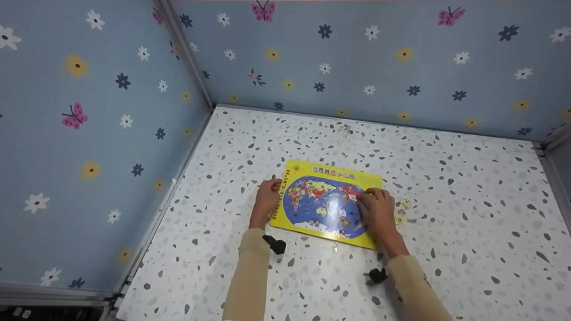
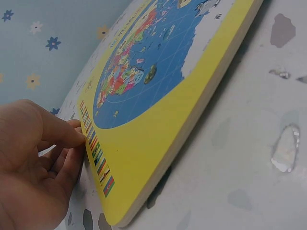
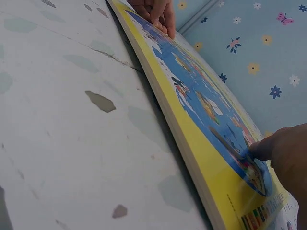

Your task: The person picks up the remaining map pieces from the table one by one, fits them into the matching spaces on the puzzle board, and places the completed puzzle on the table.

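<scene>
A yellow-framed world map jigsaw puzzle (image 1: pixel 330 205) lies at a slant on the speckled table. My left hand (image 1: pixel 268 194) holds the left edge of its board, thumb and bent fingers meeting at the row of small flags in the left wrist view (image 2: pixel 53 148). Over the right part of the map is my right hand (image 1: pixel 379 209). Its digit tip touches the blue map surface in the right wrist view (image 3: pixel 283 153), beside a dark gap line. I cannot tell whether it pinches a piece there; its other fingers are hidden.
Several loose puzzle pieces (image 1: pixel 403 209) lie just right of the board, partly behind the right hand. Flower-patterned walls (image 1: pixel 357 67) stand behind and to the left of the table (image 1: pixel 468 232). Dark wrist-camera mounts (image 1: pixel 277 246) sit at both sleeves.
</scene>
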A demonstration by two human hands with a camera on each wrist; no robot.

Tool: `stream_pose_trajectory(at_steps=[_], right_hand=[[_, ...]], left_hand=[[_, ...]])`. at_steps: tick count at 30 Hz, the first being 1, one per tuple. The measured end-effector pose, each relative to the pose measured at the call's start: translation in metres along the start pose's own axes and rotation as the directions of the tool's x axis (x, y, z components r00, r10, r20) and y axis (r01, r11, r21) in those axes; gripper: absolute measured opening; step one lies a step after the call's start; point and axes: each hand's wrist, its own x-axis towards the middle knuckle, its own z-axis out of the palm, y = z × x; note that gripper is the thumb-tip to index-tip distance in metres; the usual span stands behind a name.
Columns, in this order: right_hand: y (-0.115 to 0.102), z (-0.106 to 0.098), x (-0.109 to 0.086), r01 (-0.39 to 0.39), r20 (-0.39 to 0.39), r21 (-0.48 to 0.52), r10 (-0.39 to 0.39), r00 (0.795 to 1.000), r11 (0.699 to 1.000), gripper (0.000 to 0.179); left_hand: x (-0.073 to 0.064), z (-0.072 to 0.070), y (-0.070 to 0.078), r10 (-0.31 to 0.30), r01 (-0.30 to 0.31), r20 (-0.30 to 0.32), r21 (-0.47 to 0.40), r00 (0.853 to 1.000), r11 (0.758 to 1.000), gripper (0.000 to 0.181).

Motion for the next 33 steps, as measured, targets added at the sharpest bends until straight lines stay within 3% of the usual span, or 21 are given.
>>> stream_pose_trajectory(at_steps=[13,23,33], right_hand=[[0.0,-0.002,-0.01,0.083,0.029,-0.045,-0.082,0.996,0.996,0.029],[-0.003,-0.006,-0.02,0.03,0.171,-0.118,-0.01,0.985,0.993,0.044],[-0.001,-0.006,-0.023,0.027,0.178,-0.12,-0.005,0.984,0.992,0.046]], left_hand=[[0.001,0.0,-0.002,0.017,-0.017,0.003,0.02,1.0,1.0,0.045],[0.001,0.0,0.001,-0.001,0.001,0.005,0.003,1.0,1.0,0.043],[0.003,0.001,0.001,-0.015,0.015,-0.009,0.0,1.0,1.0,0.045]])
